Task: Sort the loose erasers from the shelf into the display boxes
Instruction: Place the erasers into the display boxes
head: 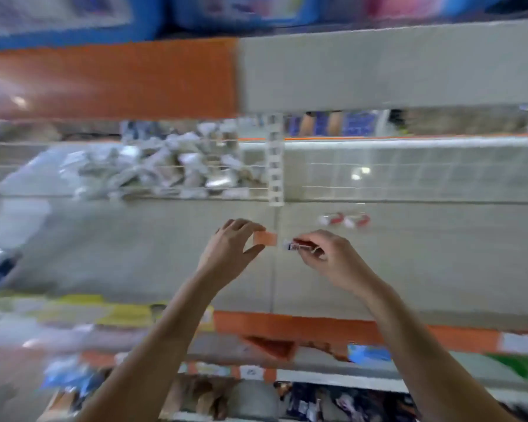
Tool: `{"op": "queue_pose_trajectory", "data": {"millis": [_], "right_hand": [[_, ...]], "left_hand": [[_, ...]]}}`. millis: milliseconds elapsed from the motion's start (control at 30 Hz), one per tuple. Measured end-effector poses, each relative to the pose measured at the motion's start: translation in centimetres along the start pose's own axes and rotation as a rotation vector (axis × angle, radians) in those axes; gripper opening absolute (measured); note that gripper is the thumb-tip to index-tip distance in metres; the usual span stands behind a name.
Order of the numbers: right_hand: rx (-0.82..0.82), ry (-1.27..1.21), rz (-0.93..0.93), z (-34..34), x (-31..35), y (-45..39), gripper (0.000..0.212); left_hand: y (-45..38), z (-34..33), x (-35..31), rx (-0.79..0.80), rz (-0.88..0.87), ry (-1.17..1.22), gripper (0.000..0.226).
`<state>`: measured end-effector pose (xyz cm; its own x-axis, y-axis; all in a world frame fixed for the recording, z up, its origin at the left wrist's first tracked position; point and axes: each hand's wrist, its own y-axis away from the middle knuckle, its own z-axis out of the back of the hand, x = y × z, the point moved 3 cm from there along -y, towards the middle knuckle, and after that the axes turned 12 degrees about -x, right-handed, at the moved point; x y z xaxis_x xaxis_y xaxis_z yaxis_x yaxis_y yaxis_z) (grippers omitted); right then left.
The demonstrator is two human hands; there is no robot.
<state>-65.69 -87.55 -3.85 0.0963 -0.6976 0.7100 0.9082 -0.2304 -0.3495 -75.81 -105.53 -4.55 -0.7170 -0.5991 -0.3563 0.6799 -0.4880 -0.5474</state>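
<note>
The view is blurred by motion. My left hand [230,248] pinches a small orange eraser [265,239] between thumb and fingers above the grey shelf [134,254]. Just to its right, my right hand [326,254] grips a small wrapped eraser with a barcode label [296,245]. The two erasers almost touch at the shelf's middle seam. Farther back on the right lie a few red-and-white erasers [345,220]. No display box is recognisable.
A wire basket [177,175] with grey-white packets stands at the back left, and a wire grid divider [409,169] at the back right. An orange shelf edge [317,327] runs below my arms, with blurred goods under it. A white upright post [275,159] splits the back.
</note>
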Motion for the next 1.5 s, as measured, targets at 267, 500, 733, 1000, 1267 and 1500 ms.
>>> {"op": "queue_pose_trajectory", "data": {"millis": [267,500,733,1000,1267,1500], "right_hand": [[0.335,-0.265,0.074,-19.3,16.2,-1.3,0.023],[0.453,-0.385,0.06,-32.7,27.1,-1.3,0.03],[0.422,-0.325,0.079,-41.3,32.5,-5.0,0.019],[0.489,-0.324,0.143,-50.6,41.2,-13.0,0.015],[0.531,-0.166,0.164,-61.8,47.3,-19.9,0.027],[0.435,0.073,0.067,-68.4,48.2,-25.0,0.024]], "left_hand": [[12.8,18.6,15.2,-0.152,0.248,-0.225,0.032],[21.2,28.9,25.9,-0.202,0.382,-0.292,0.033],[22.8,33.6,34.8,-0.208,0.341,-0.343,0.031],[20.2,40.2,47.6,-0.204,0.359,-0.379,0.029],[17.5,45.1,59.3,-0.177,0.37,-0.366,0.029],[13.6,46.5,68.4,-0.073,0.229,-0.284,0.032]]}}
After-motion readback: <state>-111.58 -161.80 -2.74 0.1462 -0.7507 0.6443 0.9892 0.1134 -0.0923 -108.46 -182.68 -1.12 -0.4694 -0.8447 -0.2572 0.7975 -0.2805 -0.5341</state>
